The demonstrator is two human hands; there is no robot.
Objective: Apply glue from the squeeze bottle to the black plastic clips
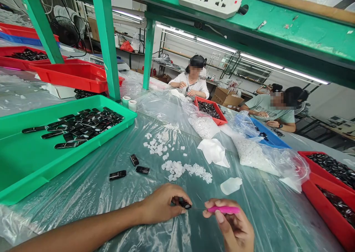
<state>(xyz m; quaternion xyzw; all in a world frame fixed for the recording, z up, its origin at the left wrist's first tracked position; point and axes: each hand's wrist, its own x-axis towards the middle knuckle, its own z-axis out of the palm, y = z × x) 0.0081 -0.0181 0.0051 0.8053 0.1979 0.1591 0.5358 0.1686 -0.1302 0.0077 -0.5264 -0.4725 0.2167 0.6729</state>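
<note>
My left hand (163, 204) is closed on a small glossy black plastic part (184, 203), held low over the plastic-covered table (155, 241). In my right hand (235, 226) is a pink-handled pick (224, 210), pinched between thumb and fingers. Its thin metal shaft points left and its tip meets or nearly meets the black part; I cannot tell which. Beyond my left hand lie three loose black parts, one of them a black part (118, 175) on its own at the left. White translucent pieces (173, 169) and smaller white bits (199, 172) are heaped just past my hands.
A green tray (24, 185) with many black parts stands left. A small white bottle (231, 185) lies right of the heaps, near a white cloth (213, 152) and bags of white pieces (255, 157). Red bins (327, 207) line the right edge. Two co-workers sit across the table.
</note>
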